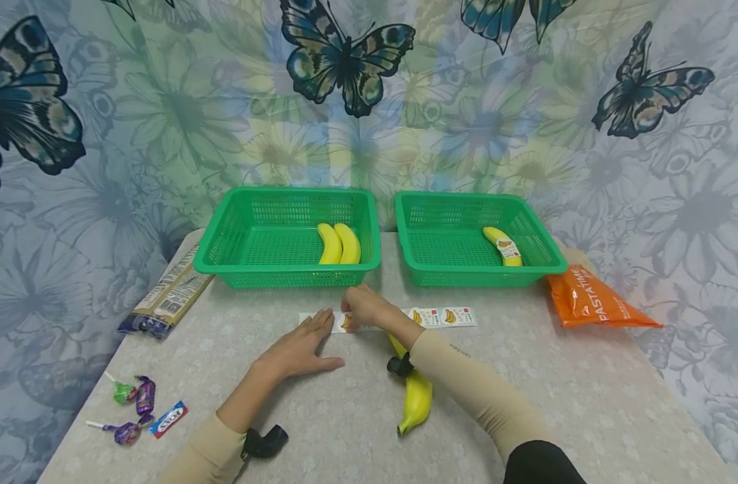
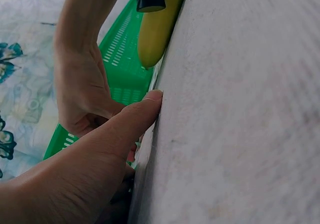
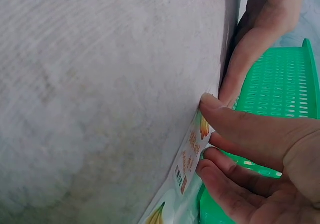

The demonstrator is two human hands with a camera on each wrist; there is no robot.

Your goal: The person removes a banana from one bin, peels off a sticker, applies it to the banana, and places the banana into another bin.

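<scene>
I see the left hand (image 1: 302, 346) resting spread at the left end of a white paper strip of banana-printed stickers (image 1: 429, 316); the right hand (image 1: 365, 306) pinches that strip; on its near side lies a curved yellow banana (image 1: 417, 401).

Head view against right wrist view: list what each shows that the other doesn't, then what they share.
Only the head view shows the loose banana, the candies, the orange bag and the butterflies on the backdrop.

Only the right wrist view shows the palm side of the right hand.

Both show that hand, the left hand, the sticker strip, a green basket and the tabletop.
</scene>
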